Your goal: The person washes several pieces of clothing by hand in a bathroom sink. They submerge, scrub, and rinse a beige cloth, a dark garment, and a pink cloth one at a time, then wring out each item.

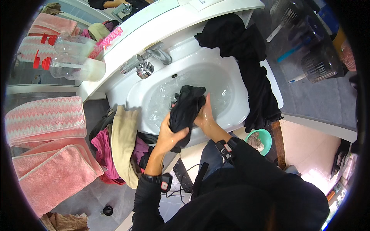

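Note:
Above the water-filled white washbasin (188,68), I hold a wet, bunched black cloth (186,108). My left hand (170,131) grips its lower left side, with the thumb across the front. On the other side, my right hand (205,114) presses against the cloth, its fingers partly hidden behind it. Both hands are wet. The chrome faucet (162,53) stands at the back of the basin. Another black garment (253,78) is draped over the basin's right rim.
Cream (124,144) and magenta garments (105,153) hang over the left rim. Pink towels (55,170) hang further left. A pump bottle (78,68) stands on the white shelf (190,21) below the mirror. A green bucket (267,141) with cloth sits at lower right.

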A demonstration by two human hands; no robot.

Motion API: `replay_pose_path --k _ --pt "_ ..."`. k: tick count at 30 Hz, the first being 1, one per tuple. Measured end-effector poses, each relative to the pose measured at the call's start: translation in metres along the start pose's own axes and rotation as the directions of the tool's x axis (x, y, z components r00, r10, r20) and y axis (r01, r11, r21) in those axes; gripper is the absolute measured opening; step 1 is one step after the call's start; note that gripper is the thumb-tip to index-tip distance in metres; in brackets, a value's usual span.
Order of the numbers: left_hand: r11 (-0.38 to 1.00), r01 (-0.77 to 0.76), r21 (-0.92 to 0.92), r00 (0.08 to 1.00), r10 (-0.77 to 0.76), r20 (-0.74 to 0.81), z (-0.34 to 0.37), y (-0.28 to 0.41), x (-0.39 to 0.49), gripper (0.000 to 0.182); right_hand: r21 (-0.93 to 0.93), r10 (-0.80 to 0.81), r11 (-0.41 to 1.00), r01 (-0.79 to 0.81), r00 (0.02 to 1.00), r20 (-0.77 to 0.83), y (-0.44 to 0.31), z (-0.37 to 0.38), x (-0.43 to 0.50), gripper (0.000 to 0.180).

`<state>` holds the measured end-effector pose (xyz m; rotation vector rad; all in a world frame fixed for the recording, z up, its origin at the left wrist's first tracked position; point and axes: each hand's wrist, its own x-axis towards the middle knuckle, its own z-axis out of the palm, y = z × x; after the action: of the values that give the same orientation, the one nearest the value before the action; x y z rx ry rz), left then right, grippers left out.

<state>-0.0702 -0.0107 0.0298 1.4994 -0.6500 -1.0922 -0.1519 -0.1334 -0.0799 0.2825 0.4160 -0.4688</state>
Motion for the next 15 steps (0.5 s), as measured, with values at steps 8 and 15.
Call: replay_pose_path --k 8,15 --pt "0.991 0.132 0.005 0.967 -0.127 -0.220 -0.047 -0.010 -0.006 0.045 -0.207 0.067 0.973 -0.099 0.986 -0.154 0.011 0.033 -0.002 0.045" --pt "0.707 -0.237 0.666 0.809 0.524 -0.268 0.066 -0.023 -0.001 0.030 -0.528 -0.013 0.840 -0.130 0.966 -0.259 0.005 0.035 0.011 0.064"
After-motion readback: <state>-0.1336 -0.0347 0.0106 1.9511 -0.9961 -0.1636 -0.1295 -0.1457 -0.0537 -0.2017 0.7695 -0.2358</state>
